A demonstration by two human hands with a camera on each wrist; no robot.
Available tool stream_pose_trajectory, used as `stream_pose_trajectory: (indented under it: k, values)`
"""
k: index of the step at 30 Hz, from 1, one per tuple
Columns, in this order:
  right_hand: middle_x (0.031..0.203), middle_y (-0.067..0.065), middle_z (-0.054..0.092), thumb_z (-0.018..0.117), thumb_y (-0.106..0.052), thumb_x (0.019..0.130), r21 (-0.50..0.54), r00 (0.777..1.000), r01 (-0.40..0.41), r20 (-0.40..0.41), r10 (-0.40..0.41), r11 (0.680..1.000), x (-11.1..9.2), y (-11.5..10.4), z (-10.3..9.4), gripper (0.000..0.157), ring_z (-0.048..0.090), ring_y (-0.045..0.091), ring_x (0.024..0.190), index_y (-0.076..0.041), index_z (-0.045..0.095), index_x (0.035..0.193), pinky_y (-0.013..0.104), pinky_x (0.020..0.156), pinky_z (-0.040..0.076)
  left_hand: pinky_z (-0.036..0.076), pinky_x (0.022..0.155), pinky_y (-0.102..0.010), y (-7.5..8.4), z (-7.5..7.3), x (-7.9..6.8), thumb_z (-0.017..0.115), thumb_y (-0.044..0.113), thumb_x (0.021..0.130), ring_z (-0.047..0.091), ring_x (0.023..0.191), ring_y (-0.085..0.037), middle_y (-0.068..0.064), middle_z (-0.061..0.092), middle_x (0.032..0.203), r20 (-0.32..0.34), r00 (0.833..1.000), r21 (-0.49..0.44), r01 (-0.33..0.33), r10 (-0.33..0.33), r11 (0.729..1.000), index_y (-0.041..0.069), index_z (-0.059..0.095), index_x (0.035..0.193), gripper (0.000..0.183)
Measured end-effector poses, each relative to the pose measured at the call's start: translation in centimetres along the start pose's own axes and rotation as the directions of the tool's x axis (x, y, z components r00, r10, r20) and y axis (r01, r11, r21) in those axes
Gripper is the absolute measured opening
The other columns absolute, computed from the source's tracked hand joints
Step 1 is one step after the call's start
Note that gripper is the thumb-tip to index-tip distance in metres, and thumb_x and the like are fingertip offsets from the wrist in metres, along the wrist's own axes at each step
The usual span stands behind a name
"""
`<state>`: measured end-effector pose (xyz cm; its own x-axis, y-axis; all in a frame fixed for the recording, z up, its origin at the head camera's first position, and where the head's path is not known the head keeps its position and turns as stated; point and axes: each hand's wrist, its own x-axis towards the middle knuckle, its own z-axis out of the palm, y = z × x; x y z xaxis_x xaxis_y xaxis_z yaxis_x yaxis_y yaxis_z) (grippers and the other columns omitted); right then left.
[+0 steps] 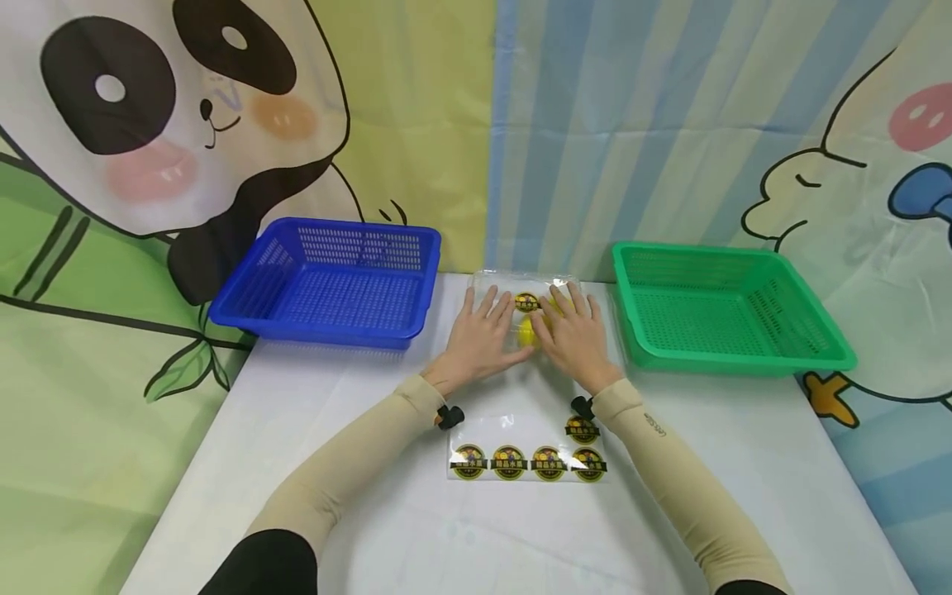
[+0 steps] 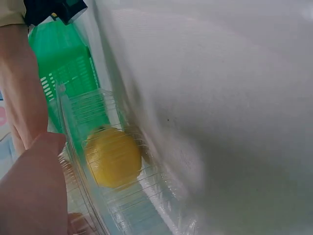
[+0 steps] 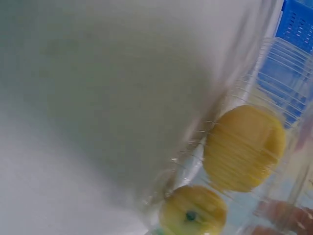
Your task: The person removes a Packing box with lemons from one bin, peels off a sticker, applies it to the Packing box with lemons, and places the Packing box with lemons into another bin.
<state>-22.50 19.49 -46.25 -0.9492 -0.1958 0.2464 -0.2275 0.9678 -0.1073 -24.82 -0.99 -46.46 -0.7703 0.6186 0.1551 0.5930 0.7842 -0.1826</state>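
A clear plastic clamshell box [image 1: 521, 278] lies on the white table, with yellow fruits [image 3: 244, 149] inside that look like lemons. On its lid sits a round black and gold sticker [image 1: 526, 302]. My left hand [image 1: 482, 340] rests on the left part of the lid, fingers straight and spread. Over the right part, my right hand [image 1: 576, 337] touches the lid with its fingers extended, close to the sticker. The left wrist view shows one yellow fruit [image 2: 115, 157] through the ribbed wall. Parts of the box and fruits are hidden under the hands.
Nearer me on the table lies a clear sheet [image 1: 513, 431] with several round stickers [image 1: 509, 463]. A blue basket [image 1: 327, 330] stands to the left of the box, a green basket [image 1: 736, 361] to the right. Behind hangs a printed cloth [image 1: 558, 124].
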Motion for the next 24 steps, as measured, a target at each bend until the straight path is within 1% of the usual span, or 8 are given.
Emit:
stream_pose_trajectory:
  k: [4,6,8,10,14,16,18,24]
  values:
    - [0.170,0.013,0.033,0.031,-0.052,0.112,0.052,0.997,-0.052,-0.052,0.055,0.997,-0.2,0.5,0.2,0.061,0.018,0.038,0.160,-0.014,0.052,0.155,0.064,0.127,0.014,0.009,0.128,-0.065,0.0,0.0,0.0,0.028,0.084,0.096,0.022,0.160,-0.033,-0.014,0.033,0.169,-0.034,0.998,0.027,0.054,-0.053,0.998,0.010,0.039,0.161,0.099]
    - [0.172,0.016,0.026,0.034,-0.052,0.111,0.129,0.992,-0.094,-0.070,0.104,0.987,-0.7,1.0,0.4,0.062,0.016,0.040,0.161,-0.014,0.046,0.159,0.064,0.127,0.013,0.004,0.128,-0.063,-0.2,0.4,-0.3,0.030,0.084,0.096,0.018,0.162,-0.033,-0.016,0.026,0.171,-0.041,0.990,-0.052,0.130,-0.132,0.990,0.012,0.040,0.161,0.098]
    - [0.173,0.019,0.019,0.039,-0.049,0.111,0.265,0.983,-0.144,-0.072,0.168,0.953,-1.6,1.7,0.6,0.064,0.014,0.042,0.160,-0.013,0.035,0.164,0.065,0.127,0.012,0.006,0.129,-0.062,-0.4,0.8,-1.1,0.040,0.081,0.096,0.016,0.162,-0.034,-0.016,0.020,0.174,-0.049,0.971,-0.231,0.218,-0.235,0.948,0.015,0.041,0.161,0.093]
    - [0.174,0.019,0.016,0.044,-0.046,0.110,0.441,0.971,-0.186,-0.055,0.233,0.878,-2.7,2.4,0.7,0.067,0.018,0.044,0.159,-0.015,0.025,0.167,0.065,0.126,0.017,0.013,0.128,-0.062,-0.7,1.4,-2.0,0.055,0.073,0.095,0.018,0.161,-0.034,-0.012,0.016,0.175,-0.061,0.941,-0.478,0.265,-0.333,0.837,0.016,0.041,0.160,0.088]
    - [0.172,0.007,0.027,0.057,-0.041,0.107,0.742,0.950,-0.218,0.012,0.313,0.634,-4.1,3.8,0.4,0.068,0.042,0.043,0.148,-0.026,0.028,0.166,0.063,0.110,0.045,0.033,0.120,-0.062,-1.6,2.3,-3.2,0.078,0.048,0.092,0.033,0.156,-0.033,0.001,0.026,0.174,-0.078,0.893,-0.863,0.163,-0.444,0.478,0.017,0.041,0.160,0.083]
    - [0.169,0.002,0.034,0.063,-0.040,0.105,0.803,0.944,-0.221,0.034,0.328,0.554,-4.3,4.1,0.1,0.065,0.053,0.041,0.139,-0.028,0.037,0.163,0.054,0.095,0.057,0.039,0.116,-0.063,-2.2,2.6,-3.3,0.083,0.037,0.091,0.038,0.152,-0.033,0.004,0.034,0.170,-0.077,0.889,-0.933,0.095,-0.451,0.347,0.017,0.043,0.158,0.081]
    - [0.165,0.001,0.041,0.066,-0.036,0.103,0.833,0.943,-0.216,0.042,0.330,0.510,-4.2,4.4,-0.1,0.057,0.057,0.038,0.135,-0.024,0.049,0.157,0.040,0.087,0.060,0.043,0.112,-0.062,-2.6,2.7,-3.4,0.084,0.029,0.090,0.040,0.151,-0.030,0.004,0.041,0.166,-0.066,0.899,-0.960,0.061,-0.434,0.272,0.017,0.047,0.156,0.077]
    - [0.159,0.003,0.049,0.069,-0.030,0.102,0.837,0.942,-0.230,0.063,0.329,0.497,-3.6,4.8,-0.2,0.045,0.059,0.036,0.130,-0.013,0.064,0.143,0.020,0.079,0.056,0.047,0.112,-0.055,-3.3,3.1,-3.3,0.085,0.018,0.089,0.038,0.151,-0.026,-0.001,0.049,0.158,-0.049,0.923,-0.986,0.017,-0.382,0.166,0.015,0.054,0.150,0.068]
